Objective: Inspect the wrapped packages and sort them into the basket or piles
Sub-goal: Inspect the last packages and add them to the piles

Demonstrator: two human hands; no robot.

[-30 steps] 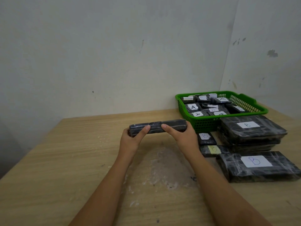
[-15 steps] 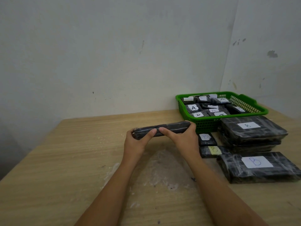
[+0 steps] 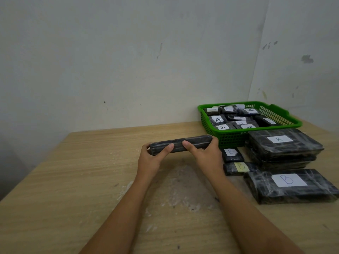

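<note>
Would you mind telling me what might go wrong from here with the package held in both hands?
No label shows on the held package, so it may be missorted. The left hand and right hand grip its slick wrap only at the ends, so it could slip. Swinging toward the green basket may nudge the small B package.

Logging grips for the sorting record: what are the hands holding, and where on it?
A long black package, held edge-on: left hand at its left end, right hand at its right end.
</note>
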